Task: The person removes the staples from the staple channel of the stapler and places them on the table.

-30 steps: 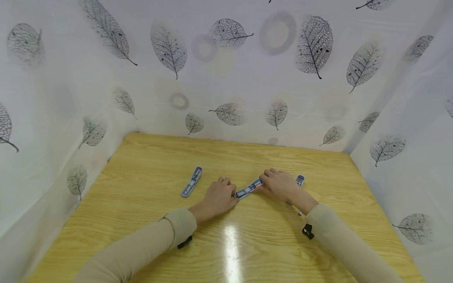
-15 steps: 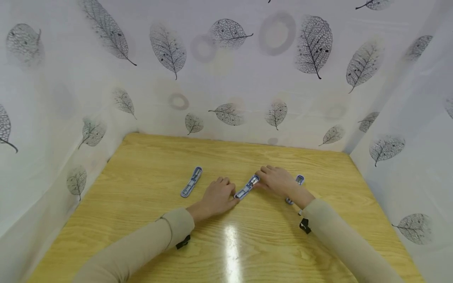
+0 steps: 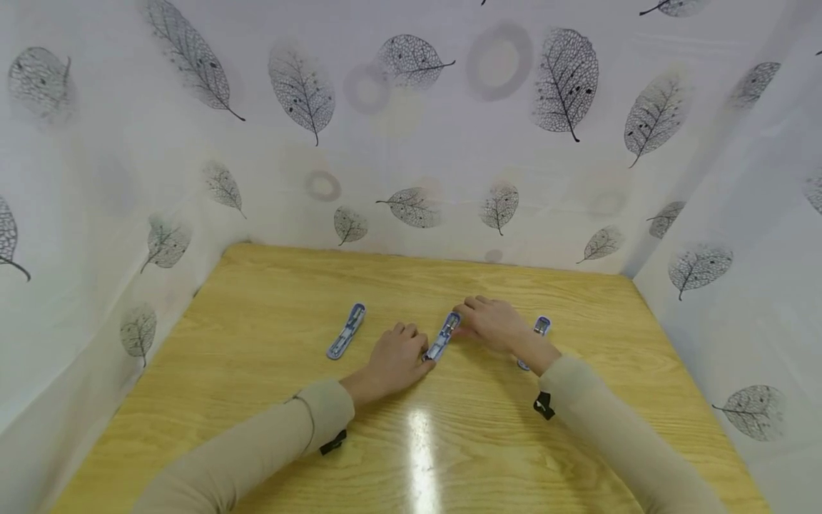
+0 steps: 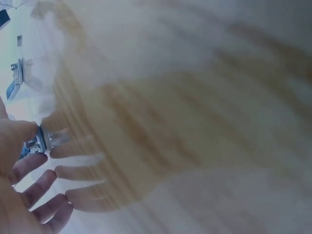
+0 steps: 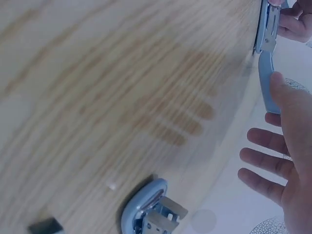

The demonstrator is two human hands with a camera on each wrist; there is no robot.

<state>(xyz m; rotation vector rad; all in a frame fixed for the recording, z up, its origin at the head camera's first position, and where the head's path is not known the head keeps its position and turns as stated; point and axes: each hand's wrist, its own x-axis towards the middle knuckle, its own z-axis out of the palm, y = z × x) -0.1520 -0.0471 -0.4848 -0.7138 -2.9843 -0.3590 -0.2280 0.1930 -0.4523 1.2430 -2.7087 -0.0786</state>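
Note:
A bluish stapler [image 3: 443, 337] with metal inner parts lies opened out in the middle of the table, slanting away from me. My left hand [image 3: 398, 355] pinches its near end between thumb and forefinger, as the left wrist view [image 4: 27, 185] also shows. At the far end, my right hand [image 3: 494, 327] holds it by thumb and forefinger; in the right wrist view its other fingers [image 5: 265, 161] are spread out straight. A second opened stapler [image 3: 347, 331] lies left of my left hand. A third stapler [image 3: 542, 325] sits partly hidden behind my right forearm; its metal parts show in the right wrist view.
The wooden table [image 3: 289, 414] ends at a pale curtain [image 3: 411, 157] printed with leaves, which also hangs along both sides. A small dark block [image 5: 46, 226] lies on the table near the third stapler.
The far end of the middle stapler has swung left and away, so it slants more steeply. My right hand has moved left with it, while my left hand stays nearly in place.

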